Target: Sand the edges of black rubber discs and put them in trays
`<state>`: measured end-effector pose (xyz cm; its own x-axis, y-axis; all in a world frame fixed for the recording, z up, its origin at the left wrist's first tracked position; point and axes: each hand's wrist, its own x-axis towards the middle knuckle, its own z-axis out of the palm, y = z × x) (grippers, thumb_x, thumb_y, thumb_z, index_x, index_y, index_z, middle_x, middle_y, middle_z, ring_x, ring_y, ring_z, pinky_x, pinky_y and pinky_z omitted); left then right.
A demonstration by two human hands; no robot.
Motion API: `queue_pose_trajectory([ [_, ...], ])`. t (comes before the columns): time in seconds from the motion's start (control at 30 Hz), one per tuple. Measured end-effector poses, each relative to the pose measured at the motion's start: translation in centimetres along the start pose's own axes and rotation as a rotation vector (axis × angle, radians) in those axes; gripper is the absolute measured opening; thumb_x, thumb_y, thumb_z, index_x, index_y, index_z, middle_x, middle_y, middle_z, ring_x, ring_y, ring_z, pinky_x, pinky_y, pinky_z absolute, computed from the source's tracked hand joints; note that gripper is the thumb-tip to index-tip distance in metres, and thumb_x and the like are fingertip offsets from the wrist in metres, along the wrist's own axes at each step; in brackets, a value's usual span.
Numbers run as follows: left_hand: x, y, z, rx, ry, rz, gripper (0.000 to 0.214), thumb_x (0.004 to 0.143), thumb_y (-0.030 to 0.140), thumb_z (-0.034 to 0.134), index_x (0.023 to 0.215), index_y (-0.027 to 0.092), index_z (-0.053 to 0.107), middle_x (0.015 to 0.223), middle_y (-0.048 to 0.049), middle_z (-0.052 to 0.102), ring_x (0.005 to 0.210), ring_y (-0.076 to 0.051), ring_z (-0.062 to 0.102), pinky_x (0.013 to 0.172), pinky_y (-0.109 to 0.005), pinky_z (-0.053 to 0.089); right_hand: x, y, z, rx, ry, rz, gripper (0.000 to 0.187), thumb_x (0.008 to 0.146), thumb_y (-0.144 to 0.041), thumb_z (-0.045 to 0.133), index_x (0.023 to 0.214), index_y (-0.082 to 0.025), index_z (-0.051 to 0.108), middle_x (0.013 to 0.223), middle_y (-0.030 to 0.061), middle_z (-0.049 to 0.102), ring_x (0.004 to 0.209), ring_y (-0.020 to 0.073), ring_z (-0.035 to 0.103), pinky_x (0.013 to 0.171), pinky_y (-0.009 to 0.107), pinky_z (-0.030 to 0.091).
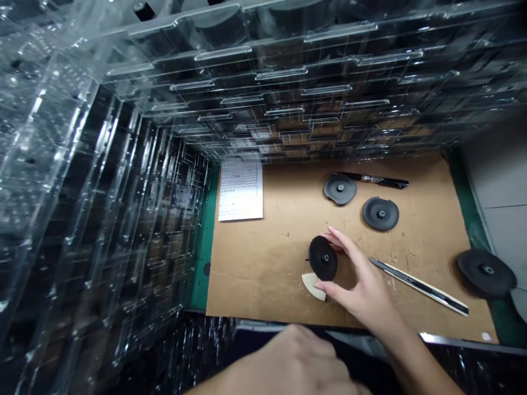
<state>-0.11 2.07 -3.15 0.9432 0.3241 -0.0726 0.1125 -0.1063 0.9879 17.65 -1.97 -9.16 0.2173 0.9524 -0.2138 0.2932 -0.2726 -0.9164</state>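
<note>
My right hand (358, 280) grips a black round disc (323, 258) on edge between thumb and fingertips, just above the cardboard sheet (272, 274). Under the disc, touching my thumb, lies a cream wedge-shaped piece (313, 286). My left hand (288, 367) is blurred at the bottom edge, near the bench front, and its fingers are hidden. Two similar black discs (340, 189) (381, 213) lie flat farther back, and a third (486, 272) sits at the right. A black marker pen (374, 180) lies behind them.
A steel-edged ruler (420, 286) lies right of my right hand. A printed paper sheet (241, 190) lies back left on the cardboard, over a green mat (201, 263). Clear plastic drawer cabinets (102, 192) rise at the left and back.
</note>
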Motion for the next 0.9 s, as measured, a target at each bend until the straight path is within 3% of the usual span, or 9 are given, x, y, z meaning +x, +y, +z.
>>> queue_pose_trajectory([
  [0.03,-0.1,-0.7,-0.2,-0.01,0.053,-0.022,0.023,0.088,0.02,0.05,0.104,0.027,0.064,0.073,-0.0017,0.067,0.06,-0.013,0.06,0.06,-0.026,0.049,-0.1,0.0,-0.1,0.002,-0.015,0.003,0.081,0.071,-0.038,0.073,0.139,-0.033,0.029,0.135,0.0059,0.048,0.124,0.026,0.046,0.106,0.048,0.038],
  [0.1,-0.4,-2.1,-0.6,-0.118,0.392,-0.145,0.026,0.09,0.018,0.045,0.108,0.026,0.062,0.077,-0.0016,0.067,0.059,-0.011,0.059,0.06,-0.024,0.048,-0.3,-0.1,-0.2,0.006,-0.045,0.009,0.083,0.07,-0.041,0.074,0.139,-0.034,0.03,0.134,0.0056,0.049,0.124,0.0257,0.047,0.105,0.046,0.039],
  [0.17,-0.5,-3.6,-0.7,-0.36,0.741,-0.268,0.029,0.089,0.023,0.049,0.117,0.029,0.055,0.092,-0.002,0.065,0.072,-0.011,0.061,0.069,-0.023,0.05,-0.4,-0.2,-0.2,0.007,-0.08,-0.006,0.085,0.068,-0.042,0.075,0.139,-0.035,0.029,0.133,0.0051,0.049,0.123,0.0253,0.047,0.105,0.045,0.041],
  [0.2,-0.4,-4.2,-0.7,-0.5,0.793,-0.28,0.036,0.086,0.028,0.056,0.122,0.03,0.051,0.106,-0.0037,0.062,0.086,-0.014,0.062,0.078,-0.026,0.051,-0.4,-0.4,0.0,0.007,-0.104,-0.023,0.087,0.067,-0.043,0.076,0.139,-0.035,0.029,0.133,0.0048,0.049,0.123,0.0251,0.047,0.104,0.044,0.041],
  [0.33,0.3,-5.3,-0.1,-0.891,0.689,-0.284,0.062,0.07,0.04,0.072,0.126,0.028,0.049,0.139,-0.0079,0.043,0.123,-0.026,0.046,0.099,-0.035,0.043,-0.2,-1.2,1.0,-0.011,-0.174,-0.095,0.09,0.063,-0.048,0.077,0.139,-0.036,0.029,0.132,0.0037,0.049,0.121,0.0249,0.047,0.103,0.042,0.042],
  [0.47,0.1,-5.0,0.1,-1.014,0.777,-0.296,0.058,0.066,0.033,0.077,0.119,0.026,0.054,0.13,-0.005,0.053,0.124,-0.021,0.047,0.099,-0.025,0.04,-0.1,-2.4,2.2,-0.08,-0.185,-0.17,0.083,0.07,-0.044,0.072,0.14,-0.034,0.028,0.131,0.0037,0.049,0.123,0.0251,0.045,0.101,0.041,0.042],
  [0.57,-0.8,-4.8,0.0,-1.168,0.745,-0.264,0.056,0.07,0.034,0.073,0.122,0.027,0.051,0.126,-0.0063,0.057,0.117,-0.021,0.053,0.095,-0.028,0.045,-0.8,-2.6,2.5,-0.185,-0.187,-0.243,0.079,0.076,-0.044,0.067,0.142,-0.031,0.025,0.138,0.0043,0.044,0.128,0.0266,0.037,0.106,0.044,0.035],
  [0.73,-2.2,-5.1,-0.7,-1.307,0.821,-0.198,0.05,0.079,0.029,0.065,0.125,0.029,0.044,0.133,-0.009,0.051,0.123,-0.032,0.049,0.104,-0.047,0.037,-3.4,-0.2,2.4,-0.536,0.062,-0.217,0.045,0.085,-0.037,0.057,0.128,-0.03,0.049,0.133,0.0059,0.047,0.115,0.0292,0.045,0.097,0.048,0.039],
  [0.9,-2.5,-5.9,-1.1,-1.305,0.962,-0.188,0.048,0.083,0.022,0.061,0.126,0.029,0.041,0.135,-0.0102,0.048,0.124,-0.032,0.047,0.107,-0.046,0.034,-4.7,2.7,3.6,-0.723,0.003,-0.29,0.038,0.086,-0.027,0.056,0.123,-0.019,0.056,0.118,0.0141,0.052,0.091,0.024,0.051,0.083,0.043,0.048],
])
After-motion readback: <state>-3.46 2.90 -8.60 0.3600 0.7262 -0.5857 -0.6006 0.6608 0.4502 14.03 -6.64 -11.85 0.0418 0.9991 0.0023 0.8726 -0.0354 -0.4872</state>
